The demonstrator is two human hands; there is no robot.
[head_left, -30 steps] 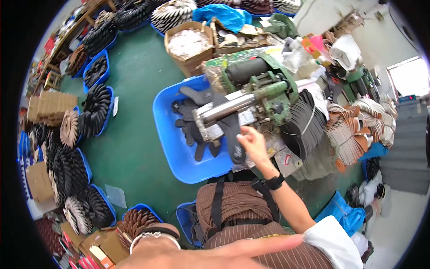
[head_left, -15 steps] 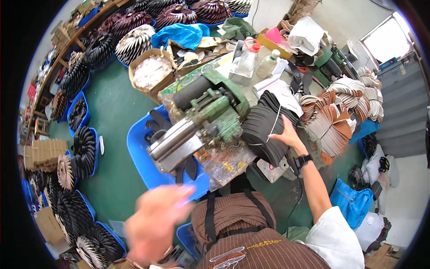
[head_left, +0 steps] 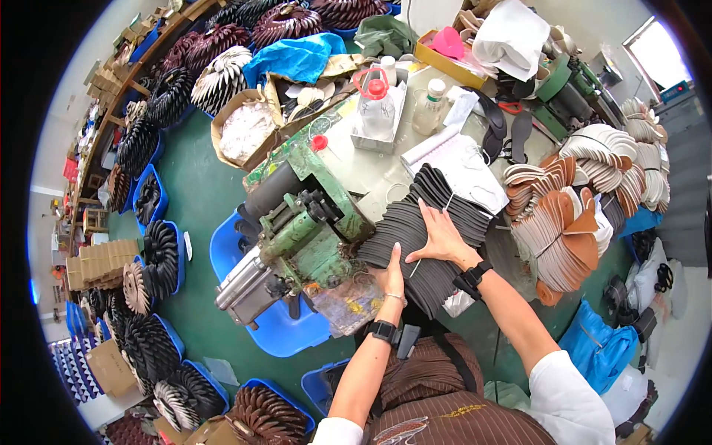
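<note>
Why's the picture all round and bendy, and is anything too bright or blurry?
Head view: probably the fisheye lens, giving black corners and a bowed wooden shelf edge; head view: the window, upper right, is glaring white; head view: the left hand and right hand look fairly sharp on the dark stack.

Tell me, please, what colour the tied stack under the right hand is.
The tied stack is dark grey, nearly black, seen best in the head view.
</note>
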